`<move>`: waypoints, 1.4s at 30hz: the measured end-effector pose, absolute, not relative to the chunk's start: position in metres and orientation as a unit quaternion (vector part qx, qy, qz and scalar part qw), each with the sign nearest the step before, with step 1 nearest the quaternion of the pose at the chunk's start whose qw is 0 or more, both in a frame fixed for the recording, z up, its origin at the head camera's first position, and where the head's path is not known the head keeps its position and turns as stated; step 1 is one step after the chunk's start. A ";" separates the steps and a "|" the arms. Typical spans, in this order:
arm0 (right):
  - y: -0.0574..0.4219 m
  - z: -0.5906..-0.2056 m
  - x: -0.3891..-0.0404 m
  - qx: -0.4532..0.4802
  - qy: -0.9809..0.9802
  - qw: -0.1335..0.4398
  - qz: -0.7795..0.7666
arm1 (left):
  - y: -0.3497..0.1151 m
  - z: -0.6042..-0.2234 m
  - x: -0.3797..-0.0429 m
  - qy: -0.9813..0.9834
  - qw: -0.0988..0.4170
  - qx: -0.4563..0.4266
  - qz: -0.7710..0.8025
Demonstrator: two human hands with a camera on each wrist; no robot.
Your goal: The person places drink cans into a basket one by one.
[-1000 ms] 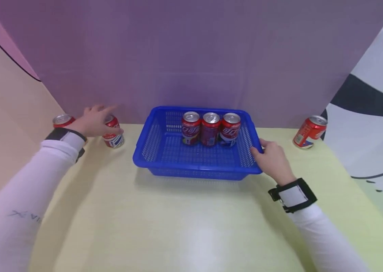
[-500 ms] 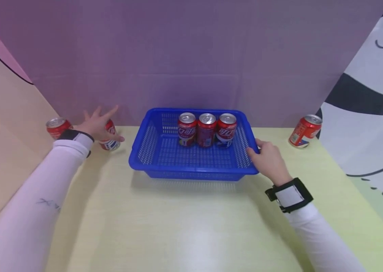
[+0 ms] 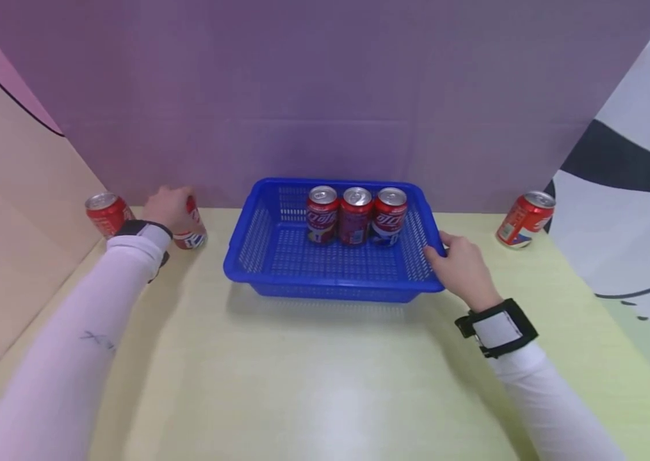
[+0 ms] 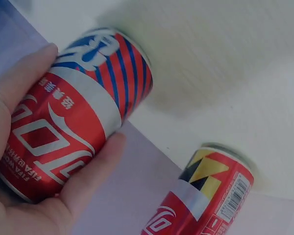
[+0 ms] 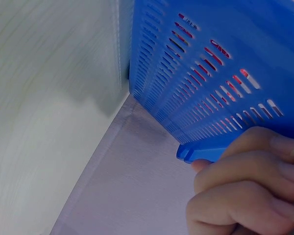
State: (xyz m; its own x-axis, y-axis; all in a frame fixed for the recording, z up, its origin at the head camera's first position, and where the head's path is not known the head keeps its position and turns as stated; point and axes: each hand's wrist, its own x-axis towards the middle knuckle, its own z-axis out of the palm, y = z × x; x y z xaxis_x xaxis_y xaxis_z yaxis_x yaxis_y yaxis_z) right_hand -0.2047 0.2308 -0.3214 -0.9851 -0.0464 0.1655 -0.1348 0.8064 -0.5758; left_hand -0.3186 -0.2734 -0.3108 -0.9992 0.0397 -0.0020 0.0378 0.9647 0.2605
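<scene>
Over a pale, faintly grained table (image 3: 278,365), gripping the right rim of a blue basket (image 3: 325,282) with the right hand (image 3: 465,272), fingers and thumb clamped on the edge; best done firmly enough to steady seemingly thin, springy plastic with slotted walls. Inside, side by side right of centre, three red cans (image 3: 355,221) with bright silver lids. Farther left, outside the basket, holding a striped can (image 4: 68,117), red with a silver band and blue stripes, in the left hand (image 3: 168,208), wrapped round from both sides; hard to tell whether resting on the table or just off it. For a sure hold, press evenly on the glossy cylinder, spare the thin metal, and stay clear of the second can (image 3: 108,214) nearby. Well apart at right, a lone can (image 3: 525,221). Behind, upright, a flat, lightly creased purple backdrop (image 3: 325,83).
</scene>
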 end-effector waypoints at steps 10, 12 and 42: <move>0.231 -0.322 -0.204 0.051 -0.946 0.069 0.314 | -0.246 -0.254 -0.295 0.985 -0.092 0.025 0.143; 0.232 -0.322 -0.205 0.053 -0.945 0.071 0.314 | -0.236 -0.231 -0.290 0.980 -0.122 0.031 0.155; 0.220 -0.326 -0.205 0.060 -0.944 0.083 0.313 | 0.076 -0.250 -0.276 0.931 0.046 0.361 -0.042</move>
